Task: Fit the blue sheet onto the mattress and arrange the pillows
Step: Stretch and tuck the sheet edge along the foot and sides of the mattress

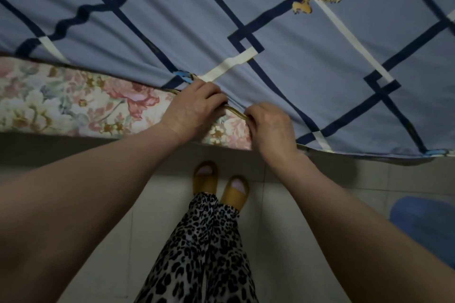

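The blue sheet (283,61), crossed by dark blue and cream bands and printed with a gold horse, lies over the top of the mattress (61,103), whose floral side shows bare at the left. My left hand (194,108) and my right hand (270,125) both grip the sheet's near edge at the mattress rim, a short stretch of hem pulled taut between them. To the right of my hands the sheet hangs over the side. No pillows are in view.
I stand on a pale tiled floor (295,204) close against the bed, in yellow slippers (234,192) and leopard-print trousers. A blue rounded object (428,224) sits on the floor at the right.
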